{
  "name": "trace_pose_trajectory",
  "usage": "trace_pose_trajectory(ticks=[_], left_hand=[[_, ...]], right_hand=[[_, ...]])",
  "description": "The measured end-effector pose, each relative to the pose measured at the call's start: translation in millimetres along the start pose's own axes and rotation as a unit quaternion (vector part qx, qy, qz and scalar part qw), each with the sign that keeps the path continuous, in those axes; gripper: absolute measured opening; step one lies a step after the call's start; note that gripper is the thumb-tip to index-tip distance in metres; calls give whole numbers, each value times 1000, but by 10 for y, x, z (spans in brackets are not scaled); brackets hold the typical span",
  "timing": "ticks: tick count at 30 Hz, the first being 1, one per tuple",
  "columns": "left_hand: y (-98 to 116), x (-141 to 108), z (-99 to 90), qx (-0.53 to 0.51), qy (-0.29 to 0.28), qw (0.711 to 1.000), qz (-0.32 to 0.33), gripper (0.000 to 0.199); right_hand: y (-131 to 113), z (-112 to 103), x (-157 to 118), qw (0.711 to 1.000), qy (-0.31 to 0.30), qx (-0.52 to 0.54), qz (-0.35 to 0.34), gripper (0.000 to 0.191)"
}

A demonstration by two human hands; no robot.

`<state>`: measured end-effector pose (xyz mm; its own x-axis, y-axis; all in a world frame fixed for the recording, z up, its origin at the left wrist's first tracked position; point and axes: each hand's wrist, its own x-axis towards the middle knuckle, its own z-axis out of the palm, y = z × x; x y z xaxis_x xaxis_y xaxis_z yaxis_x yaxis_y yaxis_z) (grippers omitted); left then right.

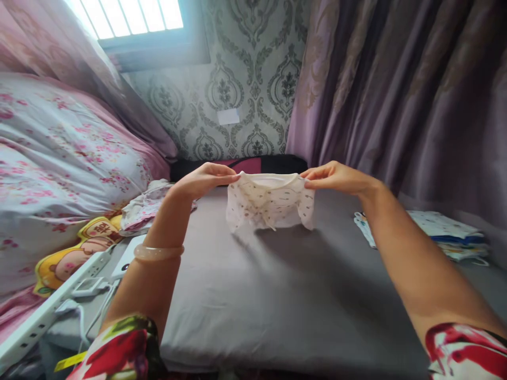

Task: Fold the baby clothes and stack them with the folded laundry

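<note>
A small white shirt [271, 200] with a scattered print hangs above a grey cloth-covered surface [285, 295]. My left hand [209, 177] pinches it at one shoulder beside the neckline. At the opposite shoulder, my right hand [330, 178] grips it between thumb and fingers. The neckline is stretched between both hands and the body hangs below, its lower part foreshortened. A shadow falls on the grey cloth beneath the shirt.
Folded clothes [447, 232] are stacked at the right. On the left lie crumpled clothes [144, 206], a yellow cartoon cushion [71, 258] and a white power strip [51, 311] with cables. A dark bag-like item [277, 162] lies by the wall.
</note>
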<state>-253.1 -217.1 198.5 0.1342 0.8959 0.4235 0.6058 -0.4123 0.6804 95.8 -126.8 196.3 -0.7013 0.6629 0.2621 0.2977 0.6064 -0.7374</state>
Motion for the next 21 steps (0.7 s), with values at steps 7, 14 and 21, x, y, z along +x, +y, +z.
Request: trace_pose_trajectory(ticks=[7,14,21], left_hand=[[-116,49,92,-136,-51,985,-89,37],[-263,226,343,-119,13,989,-85,42],[-315,237,494,-75,135,987,-37,29]], right_hand=[[69,-3,47,999,39,9,23,51],[289,251,282,984,170,35,29,51],[417,315,350,960,280,-12,-11,47]])
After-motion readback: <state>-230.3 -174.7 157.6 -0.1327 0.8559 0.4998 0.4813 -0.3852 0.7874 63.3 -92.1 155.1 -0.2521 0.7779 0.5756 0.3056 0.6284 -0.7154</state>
